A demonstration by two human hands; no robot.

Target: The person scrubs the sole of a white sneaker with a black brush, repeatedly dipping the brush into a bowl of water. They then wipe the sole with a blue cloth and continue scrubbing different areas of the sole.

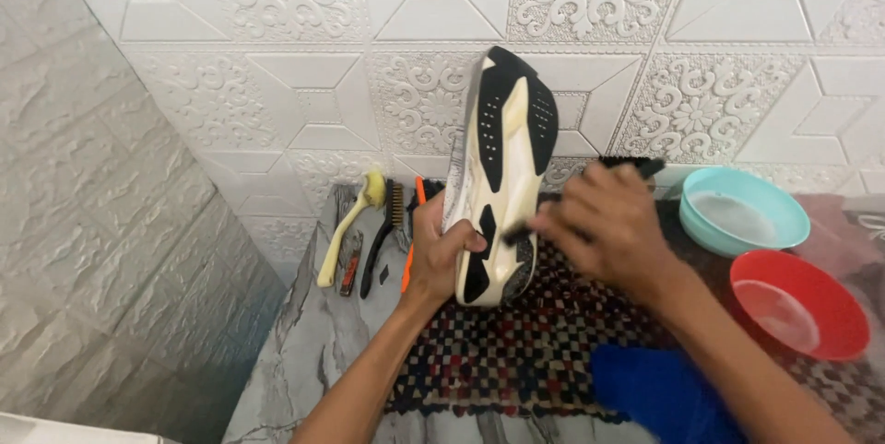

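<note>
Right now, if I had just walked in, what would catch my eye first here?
Most striking is the cream-and-black sports shoe, held sole-up at the centre by the left hand, while the right hand works a dark brush against it. At right, a turquoise plastic bowl and a red plastic bowl sit on the checkered woven mat. Left of the shoe lie a yellow-handled brush and other small tools.

No packages, labels, signs or screens show anywhere in this view.

Teal bowl (745,211) beside red bowl (798,304)
</note>
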